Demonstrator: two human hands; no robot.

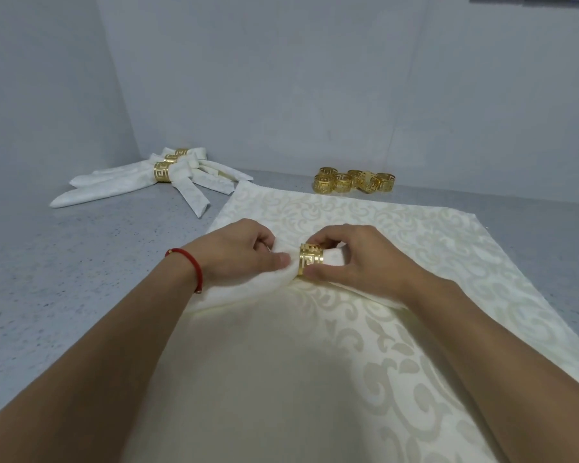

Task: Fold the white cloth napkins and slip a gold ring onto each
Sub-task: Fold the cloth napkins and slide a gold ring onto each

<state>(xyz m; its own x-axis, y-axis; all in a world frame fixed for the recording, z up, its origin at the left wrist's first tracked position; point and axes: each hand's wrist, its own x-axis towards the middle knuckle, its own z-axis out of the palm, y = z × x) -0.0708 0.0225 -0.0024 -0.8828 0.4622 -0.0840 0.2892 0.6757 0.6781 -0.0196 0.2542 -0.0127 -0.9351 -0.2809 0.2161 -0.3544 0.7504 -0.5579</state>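
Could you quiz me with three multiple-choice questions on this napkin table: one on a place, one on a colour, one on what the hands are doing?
1. Where do the finished napkins lie?
A. far left
B. far right
C. under the wrists

2. What colour is the bracelet?
A. blue
B. red
C. green

3. What does the right hand hold?
A. nothing
B. a spoon
C. a gold ring

Answers:
1 A: the ringed napkins sit by the left wall, while the spare rings are at the far centre.
2 B: a red band circles the left wrist.
3 C: its fingers pinch the ring around the bunched napkin, which the left hand grips.
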